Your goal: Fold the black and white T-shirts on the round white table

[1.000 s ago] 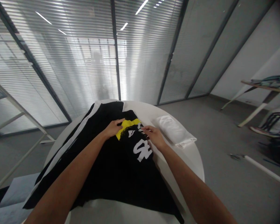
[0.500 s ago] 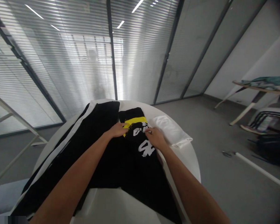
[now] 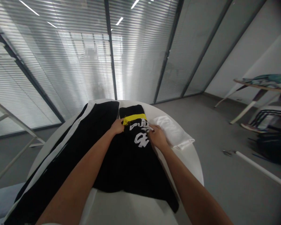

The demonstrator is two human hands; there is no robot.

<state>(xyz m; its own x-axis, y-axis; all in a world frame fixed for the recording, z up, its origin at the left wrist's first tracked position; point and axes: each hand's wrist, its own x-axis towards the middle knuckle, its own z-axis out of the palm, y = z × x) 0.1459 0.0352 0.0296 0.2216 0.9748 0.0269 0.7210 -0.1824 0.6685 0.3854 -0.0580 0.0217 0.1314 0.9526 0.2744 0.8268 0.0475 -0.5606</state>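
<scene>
Black trousers [image 3: 121,168] lie spread on a round white table [image 3: 121,209]. A yellow band and white lettering cross one black section, and a white stripe runs down the left side. My left hand [image 3: 118,126] is closed on the left edge of the printed section, beside the yellow band. At its right edge, by the lettering, my right hand [image 3: 157,136] pinches the cloth. Both hands' fingertips are partly hidden in the fabric. Just right of my right hand lies a folded white cloth [image 3: 175,132].
A glass partition with blinds [image 3: 138,62] stands behind the table. On the right are another table [image 3: 255,85] with cloth on it, a dark bag [image 3: 275,148] and a white pole [image 3: 259,168] on the floor. A white metal frame [image 3: 14,120] stands at left.
The printed section has been pulled straighter and flatter, its lettering shifting up and left. My left hand moved slightly up. The lower right corner of the black cloth has drawn up.
</scene>
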